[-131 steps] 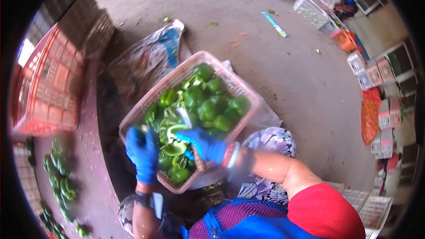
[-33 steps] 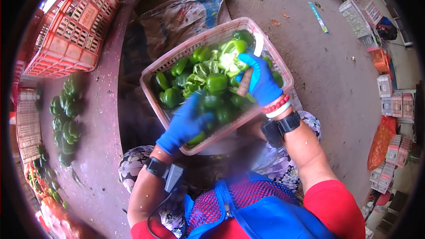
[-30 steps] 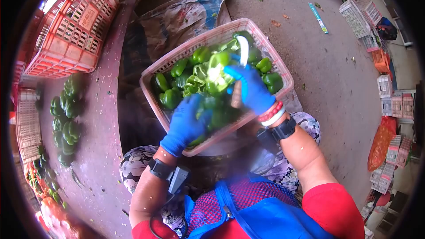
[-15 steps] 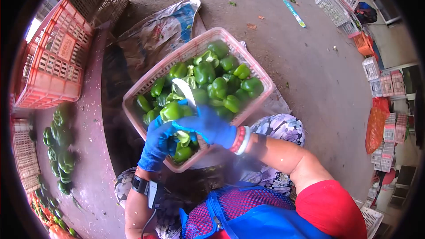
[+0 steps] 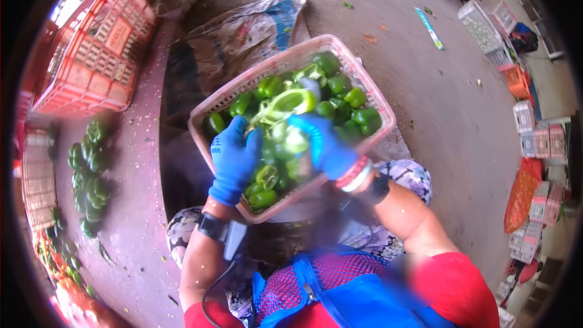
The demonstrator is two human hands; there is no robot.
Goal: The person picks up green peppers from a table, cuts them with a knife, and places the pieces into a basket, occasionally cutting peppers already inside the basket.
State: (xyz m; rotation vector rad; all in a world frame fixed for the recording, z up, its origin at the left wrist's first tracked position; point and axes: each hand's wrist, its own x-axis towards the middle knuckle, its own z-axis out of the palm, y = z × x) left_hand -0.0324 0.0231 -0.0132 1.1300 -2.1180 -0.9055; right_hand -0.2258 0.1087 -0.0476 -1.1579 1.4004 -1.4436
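My left hand point(image 5: 235, 157), in a blue glove, is over the near left side of the pink crate point(image 5: 200, 115); its thumb and forefinger are apart, with nothing seen between them. My right hand point(image 5: 328, 149), also gloved in blue and blurred, is closed round a knife, whose grey blade point(image 5: 310, 87) shows smeared beyond the fingers. A cut green pepper piece point(image 5: 291, 103), open like a ring, is between the hands at the right fingertips. Pale pepper bits below it are blurred. Whole and cut green peppers point(image 5: 262, 199) fill the crate.
Stacked red crates point(image 5: 100, 48) stand at the left, with a heap of green peppers point(image 5: 91, 176) on the floor nearer me. A crumpled sheet point(image 5: 243, 33) lies beyond the pink crate. More crates point(image 5: 540, 141) and a red sack point(image 5: 523, 197) are at the far right.
My hands have moved apart, and the green pepper they held together is no longer whole in them. The knife blade has turned and blurred. The whole view has shifted, moving the crate rightward.
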